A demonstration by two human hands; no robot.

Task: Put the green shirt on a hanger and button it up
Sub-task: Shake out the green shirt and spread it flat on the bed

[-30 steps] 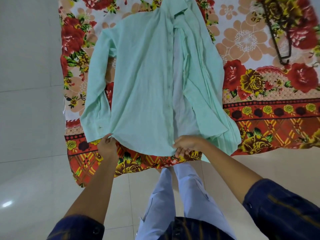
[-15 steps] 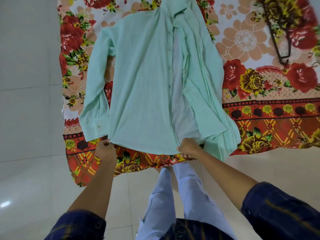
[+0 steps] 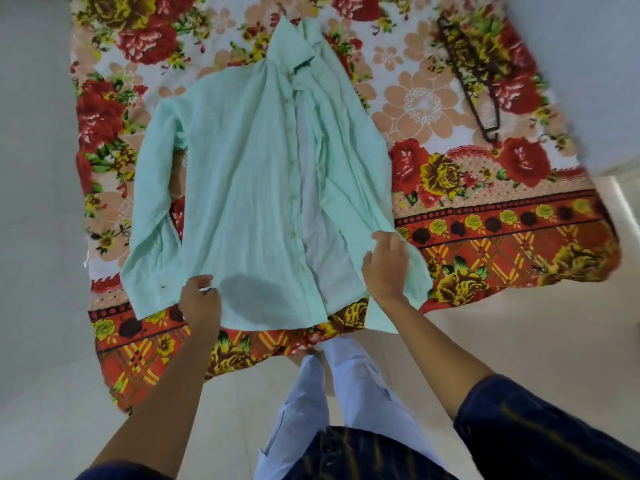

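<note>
The light green shirt [image 3: 242,188] lies front up on a floral sheet [image 3: 485,233], collar far from me, its front open with the pale inside showing down the middle. My left hand [image 3: 201,301] pinches the hem at the shirt's lower left corner, beside the left sleeve cuff. My right hand [image 3: 386,265] rests knuckles up on the right front panel, fingers curled into the fabric near its lower edge. A dark hanger [image 3: 479,88] lies on the sheet at the far right, apart from the shirt.
The sheet covers pale tiled floor [image 3: 38,237], which shows on the left and in front. My legs in light trousers [image 3: 332,393] stand at the sheet's near edge. A white wall [image 3: 588,64] borders the far right.
My right hand has left the middle of the hem and moved right and away from me onto the right front panel. My left hand stays at the lower left hem.
</note>
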